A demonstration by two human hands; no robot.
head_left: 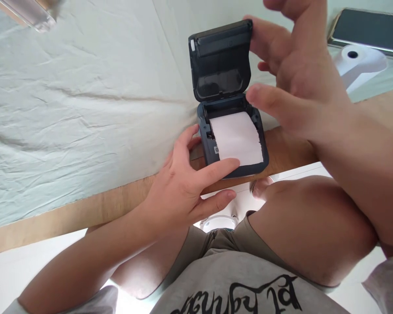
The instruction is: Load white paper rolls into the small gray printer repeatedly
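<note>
A small dark thermal printer (233, 172) sits at the wooden table edge with its lid (221, 65) raised. White paper (237, 137) lies in its bay, the loose end stretching over the front part of the body. My left hand (186, 181) holds the printer's left side, with one finger laid across the paper near the front rim. My right hand (301, 74) is at the lid's right edge, fingertips against its upper corner and thumb beside the hinge. Part of the lid's far side is hidden.
A white paper roll (363, 59), partly unwound, stands at the right beside a dark-screened phone (373, 30). A clear plastic object (39, 17) is at the top left. Pale green wrinkled cloth (85, 109) covers the table; its bare wooden edge (118, 205) runs above my legs.
</note>
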